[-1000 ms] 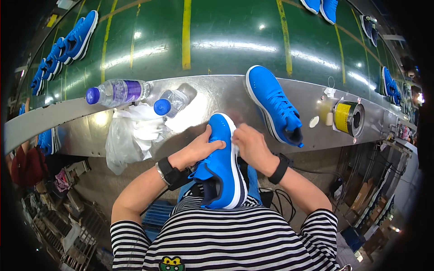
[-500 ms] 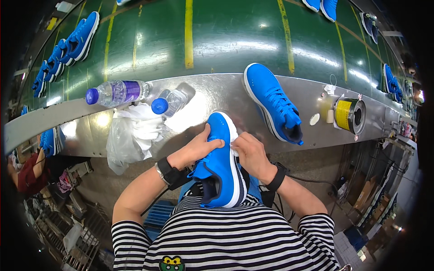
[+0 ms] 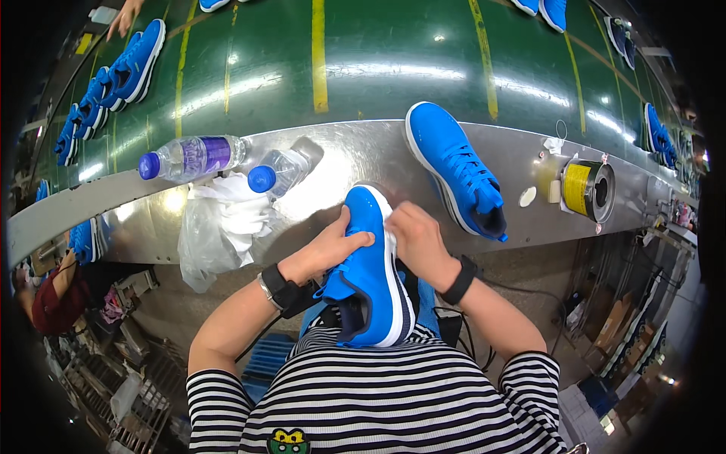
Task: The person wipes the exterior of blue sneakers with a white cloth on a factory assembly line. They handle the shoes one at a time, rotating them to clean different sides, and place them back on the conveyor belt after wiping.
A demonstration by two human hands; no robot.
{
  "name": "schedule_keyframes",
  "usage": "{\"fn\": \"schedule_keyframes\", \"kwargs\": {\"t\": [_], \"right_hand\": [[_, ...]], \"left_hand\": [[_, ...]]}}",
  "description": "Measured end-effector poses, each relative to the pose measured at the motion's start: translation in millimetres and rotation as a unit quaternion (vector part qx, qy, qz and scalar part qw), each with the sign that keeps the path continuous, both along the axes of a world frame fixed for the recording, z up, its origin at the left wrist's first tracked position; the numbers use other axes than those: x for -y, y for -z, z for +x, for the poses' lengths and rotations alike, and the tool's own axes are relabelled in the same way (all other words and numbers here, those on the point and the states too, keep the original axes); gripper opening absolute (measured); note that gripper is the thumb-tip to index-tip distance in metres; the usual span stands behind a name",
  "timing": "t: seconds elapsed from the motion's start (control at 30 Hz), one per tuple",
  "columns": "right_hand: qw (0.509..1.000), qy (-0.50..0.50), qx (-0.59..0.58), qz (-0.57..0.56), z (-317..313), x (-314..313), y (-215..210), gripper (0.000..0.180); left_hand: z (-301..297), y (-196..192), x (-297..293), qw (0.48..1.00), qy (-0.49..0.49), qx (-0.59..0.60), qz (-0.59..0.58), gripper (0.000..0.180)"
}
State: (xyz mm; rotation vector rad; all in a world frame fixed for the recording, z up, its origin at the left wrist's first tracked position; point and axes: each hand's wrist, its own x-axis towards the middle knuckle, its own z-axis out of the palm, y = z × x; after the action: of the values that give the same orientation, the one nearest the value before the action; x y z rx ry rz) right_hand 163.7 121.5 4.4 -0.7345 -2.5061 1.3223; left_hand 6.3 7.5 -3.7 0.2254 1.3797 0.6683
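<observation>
My left hand (image 3: 330,248) is closed round a blue sneaker (image 3: 361,261) with a white sole, its thumb across the upper near the laces. The sneaker is held close to my striped shirt, toe pointing away and heel towards me. My right hand (image 3: 420,240) is at the front right edge of the sole, its fingers pinched together. What they hold, if anything, is hidden. A second blue sneaker (image 3: 457,168) lies on the metal ledge (image 3: 363,155) beyond my right hand, its toe over the green belt.
On the ledge are two clear bottles with blue caps, one lying (image 3: 198,157) and one (image 3: 281,172) nearer, white tissue in a plastic bag (image 3: 219,231), and a yellow-labelled tin (image 3: 587,189). Several blue sneakers (image 3: 136,64) stand on the green belt (image 3: 393,53). Another person's hand (image 3: 127,17) reaches in far left.
My right hand has moved slightly up along the sole edge towards the toe. My left hand and the sneaker stay nearly still. Another person's hand has appeared at the far left.
</observation>
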Motion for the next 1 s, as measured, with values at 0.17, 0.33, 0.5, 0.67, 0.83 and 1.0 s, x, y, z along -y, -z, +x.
{"fn": "schedule_keyframes", "kwargs": {"t": [0.17, 0.33, 0.5, 0.67, 0.83, 1.0], "right_hand": [[0.997, -0.026, -0.026, -0.067, 5.7, 3.8, -10.1, 0.003], [0.918, 0.165, -0.044, -0.358, 35.4, 3.8, -16.9, 0.005], [0.799, 0.287, -0.142, -0.509, 29.0, -1.3, 6.5, 0.008], [0.913, 0.215, -0.115, -0.326, 13.5, 12.4, 17.4, 0.020], [0.968, 0.196, -0.110, -0.111, 5.4, 17.1, 16.6, 0.015], [0.961, 0.216, -0.151, -0.083, -5.0, 16.9, 32.5, 0.010]], "left_hand": [[-1.0, 2.2, 6.7, 0.998, -0.040, 0.044, 0.009, 0.083], [-9.2, -18.9, 2.2, 0.971, -0.159, 0.121, 0.128, 0.079], [6.9, 14.8, 5.2, 0.954, -0.111, -0.112, 0.254, 0.089], [11.0, 12.5, 5.0, 0.965, -0.086, -0.113, 0.221, 0.090], [20.3, 11.8, -1.2, 0.948, -0.017, -0.249, 0.199, 0.093], [16.9, 16.3, -5.8, 0.955, -0.017, -0.223, 0.193, 0.097]]}}
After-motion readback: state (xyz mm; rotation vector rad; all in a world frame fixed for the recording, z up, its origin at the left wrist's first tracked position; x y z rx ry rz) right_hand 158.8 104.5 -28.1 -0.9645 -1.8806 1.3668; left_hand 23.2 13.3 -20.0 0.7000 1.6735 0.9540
